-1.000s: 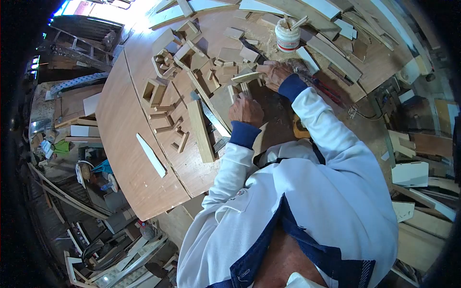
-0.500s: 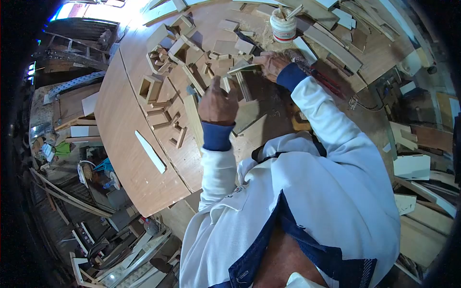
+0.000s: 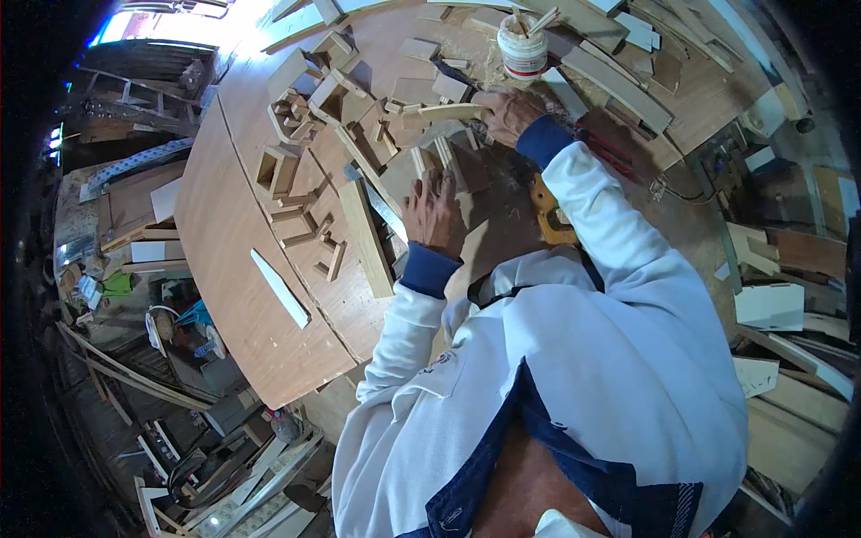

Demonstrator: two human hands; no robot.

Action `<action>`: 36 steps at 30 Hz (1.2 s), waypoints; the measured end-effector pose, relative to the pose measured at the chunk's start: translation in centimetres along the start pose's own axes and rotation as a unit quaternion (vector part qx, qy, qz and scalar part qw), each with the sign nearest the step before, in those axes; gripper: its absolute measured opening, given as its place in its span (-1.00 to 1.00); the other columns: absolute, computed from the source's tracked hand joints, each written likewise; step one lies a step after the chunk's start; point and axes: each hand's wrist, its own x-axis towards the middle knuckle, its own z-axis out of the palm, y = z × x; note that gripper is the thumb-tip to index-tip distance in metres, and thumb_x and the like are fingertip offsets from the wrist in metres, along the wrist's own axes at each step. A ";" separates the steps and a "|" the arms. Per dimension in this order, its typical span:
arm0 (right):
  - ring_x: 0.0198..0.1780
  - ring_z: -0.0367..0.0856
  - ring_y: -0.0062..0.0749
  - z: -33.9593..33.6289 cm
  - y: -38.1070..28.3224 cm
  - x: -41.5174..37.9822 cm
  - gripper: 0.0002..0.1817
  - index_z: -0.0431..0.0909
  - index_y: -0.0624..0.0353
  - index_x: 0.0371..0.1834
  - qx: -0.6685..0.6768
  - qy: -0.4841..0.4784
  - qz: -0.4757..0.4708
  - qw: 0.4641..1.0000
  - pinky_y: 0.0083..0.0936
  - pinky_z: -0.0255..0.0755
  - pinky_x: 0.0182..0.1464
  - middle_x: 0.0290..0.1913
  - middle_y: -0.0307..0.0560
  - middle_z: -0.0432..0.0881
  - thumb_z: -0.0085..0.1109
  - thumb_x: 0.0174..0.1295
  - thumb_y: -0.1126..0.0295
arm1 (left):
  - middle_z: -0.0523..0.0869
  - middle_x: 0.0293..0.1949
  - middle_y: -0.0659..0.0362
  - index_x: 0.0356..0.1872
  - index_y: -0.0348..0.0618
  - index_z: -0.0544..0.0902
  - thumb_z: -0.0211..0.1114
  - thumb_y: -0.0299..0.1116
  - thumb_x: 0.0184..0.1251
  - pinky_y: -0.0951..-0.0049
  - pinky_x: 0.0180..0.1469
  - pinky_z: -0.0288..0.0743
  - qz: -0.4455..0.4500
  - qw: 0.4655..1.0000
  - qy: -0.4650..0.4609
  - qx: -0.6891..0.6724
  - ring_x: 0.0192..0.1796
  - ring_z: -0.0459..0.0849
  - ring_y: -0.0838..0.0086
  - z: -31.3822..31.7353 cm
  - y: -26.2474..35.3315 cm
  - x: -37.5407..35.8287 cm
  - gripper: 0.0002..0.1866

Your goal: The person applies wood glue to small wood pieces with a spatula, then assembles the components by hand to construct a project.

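My right hand (image 3: 508,115) is closed on the end of a thin wooden strip (image 3: 448,112), which points left over the worktable. Lower and to the left, my left hand (image 3: 436,213) lies with fingers stretched forward, fingertips right at two short pale wood pieces (image 3: 446,154). Beneath these pieces is a flat brown board (image 3: 471,170), partly covered by the hand. Beside my left wrist a long wooden batten (image 3: 366,238) and a shiny metal strip (image 3: 384,210) lie on the table. A yellow saw-like handle (image 3: 552,215) rests near my right forearm.
Small box-shaped wooden parts (image 3: 277,170) and joined pieces (image 3: 305,224) spread across the left of the table (image 3: 224,296). A white tub (image 3: 522,49) with sticks stands at the back. Red-handled pliers (image 3: 608,154) lie right of my sleeve. A white tapered strip (image 3: 280,287) lies front left.
My left hand has moved right and slightly nearer me, its fingers now extended, uncovering the batten and metal strip. The right hand has shifted slightly up with the wooden strip.
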 end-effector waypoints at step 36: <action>-0.22 0.60 0.09 -2.5 -0.9 -0.4 -0.71 0.47 0.03 -0.14 0.066 -0.041 0.003 0.997 -0.14 0.53 -0.21 -0.27 0.16 0.60 0.12 0.01 0.37 | 0.20 0.38 0.09 0.43 -0.09 -0.03 0.53 0.06 -0.31 -0.47 0.26 -0.14 -0.037 0.996 -0.058 -0.056 0.47 0.05 0.15 0.3 -1.8 3.8 0.24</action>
